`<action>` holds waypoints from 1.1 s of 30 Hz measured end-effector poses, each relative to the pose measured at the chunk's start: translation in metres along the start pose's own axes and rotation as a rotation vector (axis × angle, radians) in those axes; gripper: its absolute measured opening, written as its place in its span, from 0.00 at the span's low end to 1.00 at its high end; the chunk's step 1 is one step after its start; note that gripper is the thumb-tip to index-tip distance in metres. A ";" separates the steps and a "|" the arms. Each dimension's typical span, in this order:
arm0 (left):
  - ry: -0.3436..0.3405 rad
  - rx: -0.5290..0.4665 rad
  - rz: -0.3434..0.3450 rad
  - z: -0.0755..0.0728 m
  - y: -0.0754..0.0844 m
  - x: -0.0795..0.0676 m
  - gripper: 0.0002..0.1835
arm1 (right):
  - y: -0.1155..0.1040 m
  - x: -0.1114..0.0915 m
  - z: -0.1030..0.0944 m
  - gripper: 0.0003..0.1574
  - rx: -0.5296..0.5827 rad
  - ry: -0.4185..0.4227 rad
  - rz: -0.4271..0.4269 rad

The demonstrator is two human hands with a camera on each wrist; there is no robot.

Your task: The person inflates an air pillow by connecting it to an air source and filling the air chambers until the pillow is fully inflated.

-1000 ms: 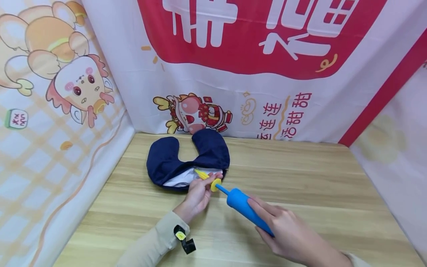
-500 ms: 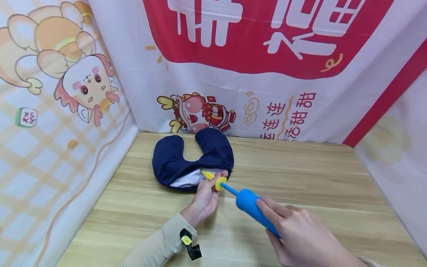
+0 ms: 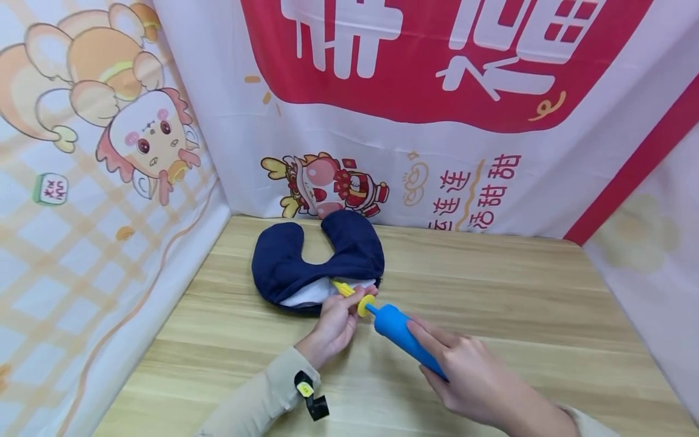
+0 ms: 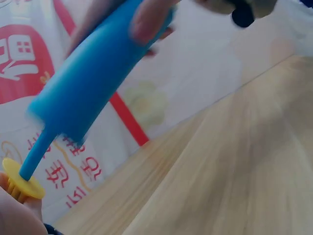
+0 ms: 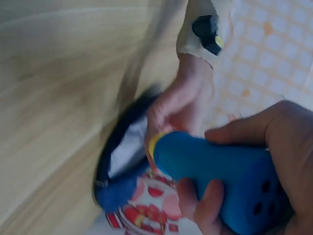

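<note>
A navy U-shaped neck pillow (image 3: 278,258) lies on the table, its front seam parted to show a white inner (image 3: 308,292). My left hand (image 3: 335,325) holds the yellow nozzle (image 3: 344,289) of a hand pump at that opening; the tip points into the white part, and where it ends is hidden. Behind the fingers shows the yellow disc (image 4: 22,178), joined by a thin blue rod (image 4: 38,155) to the pump's blue barrel (image 3: 404,334). Around this barrel my right hand (image 3: 469,376) is wrapped, seen also in the right wrist view with the barrel's holed end (image 5: 266,198).
The wooden table (image 3: 491,285) meets a printed cloth (image 3: 437,121) at the back, close behind the pillow. Cloth walls also stand left (image 3: 93,255) and right. A black strap-on camera (image 3: 311,397) sits on the left cuff.
My right hand first drew the barrel back, lengthening the visible rod, then pushed it toward the yellow disc, so less rod shows now. The left hand keeps its hold; the whole view shifted slightly.
</note>
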State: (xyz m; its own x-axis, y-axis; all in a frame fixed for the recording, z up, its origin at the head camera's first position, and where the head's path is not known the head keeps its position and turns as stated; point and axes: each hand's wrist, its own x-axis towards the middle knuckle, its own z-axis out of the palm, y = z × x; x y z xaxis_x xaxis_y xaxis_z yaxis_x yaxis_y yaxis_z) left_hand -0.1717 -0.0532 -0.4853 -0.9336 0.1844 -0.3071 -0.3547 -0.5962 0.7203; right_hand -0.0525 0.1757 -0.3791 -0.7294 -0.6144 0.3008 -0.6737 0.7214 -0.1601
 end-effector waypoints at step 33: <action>-0.024 -0.030 -0.034 0.001 0.004 0.008 0.08 | 0.005 -0.014 -0.014 0.47 0.028 -0.075 0.086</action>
State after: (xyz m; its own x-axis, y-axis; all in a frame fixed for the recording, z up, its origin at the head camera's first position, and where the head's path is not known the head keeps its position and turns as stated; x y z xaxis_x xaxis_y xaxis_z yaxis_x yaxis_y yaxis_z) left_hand -0.1808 -0.0537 -0.4842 -0.9222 0.2236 -0.3156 -0.3848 -0.6126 0.6904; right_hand -0.0438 0.1921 -0.3712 -0.7907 -0.5736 0.2139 -0.6106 0.7639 -0.2088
